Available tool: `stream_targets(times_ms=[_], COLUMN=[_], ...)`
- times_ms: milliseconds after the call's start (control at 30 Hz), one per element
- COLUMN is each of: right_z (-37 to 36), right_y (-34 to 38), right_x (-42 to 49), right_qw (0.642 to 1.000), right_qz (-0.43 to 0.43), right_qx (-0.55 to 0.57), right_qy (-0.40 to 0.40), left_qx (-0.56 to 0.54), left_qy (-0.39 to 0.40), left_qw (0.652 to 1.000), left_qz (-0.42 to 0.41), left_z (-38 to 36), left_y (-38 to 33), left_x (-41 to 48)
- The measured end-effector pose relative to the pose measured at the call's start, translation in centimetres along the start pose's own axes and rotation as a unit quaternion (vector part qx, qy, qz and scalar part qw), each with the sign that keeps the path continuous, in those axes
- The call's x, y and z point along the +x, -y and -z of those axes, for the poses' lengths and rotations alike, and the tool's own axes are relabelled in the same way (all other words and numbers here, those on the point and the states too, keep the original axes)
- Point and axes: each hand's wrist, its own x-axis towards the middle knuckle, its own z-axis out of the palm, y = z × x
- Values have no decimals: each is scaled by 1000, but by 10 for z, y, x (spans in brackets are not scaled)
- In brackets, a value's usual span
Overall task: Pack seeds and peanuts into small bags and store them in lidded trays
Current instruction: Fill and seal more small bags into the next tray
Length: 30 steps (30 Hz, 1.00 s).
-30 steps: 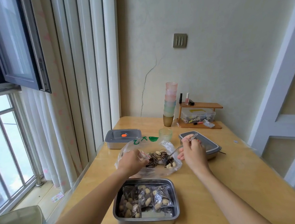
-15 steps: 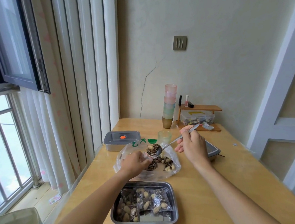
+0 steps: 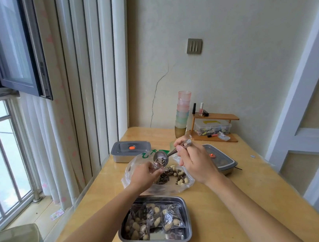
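My right hand (image 3: 195,164) grips a metal spoon (image 3: 160,157) by its handle, tipped so striped seeds slide off its bowl. Just below the spoon my left hand (image 3: 143,176) pinches a small clear bag (image 3: 157,166) that catches the seeds. Under both hands lies a large open plastic bag (image 3: 186,185) with a heap of seeds and peanuts (image 3: 173,175). Near the table's front edge stands an open steel tray (image 3: 188,231) holding several filled small bags (image 3: 171,216).
A lidded steel tray (image 3: 130,150) stands at the back left and another lidded tray (image 3: 224,162) to the right. Stacked pastel cups (image 3: 183,112) and a small wooden shelf (image 3: 215,127) are by the wall. The window and curtain run along the table's left side.
My right hand lifted the loaded spoon out of the heap, carried it left and tipped it over the small bag in my left hand. The view has shifted slightly.
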Motion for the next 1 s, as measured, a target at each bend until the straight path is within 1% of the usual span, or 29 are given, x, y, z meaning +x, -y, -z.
stream_targets(times_ms=[133,267,367,533,700,800,933,1000], right_z=[-1,-5,-8,-14,-16,-14,-14,-15], right_y=[0,-3,-5,-8,-8,-8,-15,-23], right_x=[1,-1,-3,-4,-3,-1,0,-1], right_qw=[999,998,998,996,996,996,990,984], right_qz=[29,53,62,50,54,40,-22,-55], right_qx=[-8,-24,-25,-16,-11,0,34,29], right_qy=[19,-15,-16,-73,-68,-84,-132,-166], left_qx=[-16,-26,-27,-55,-84,-96,-91,-89], left_qy=[-1,-4,-7,-21,-42,-38,-38,-32], left_qw=[1000,1000,1000,998,996,995,995,995], left_qz=[8,6,9,5,-5,-3,-5,-13], left_z=[1,3,5,7,9,9,9,10], left_y=[0,1,0,2,-2,2,7,9], left_x=[0,1,-1,-1,-2,-2,-2,-2])
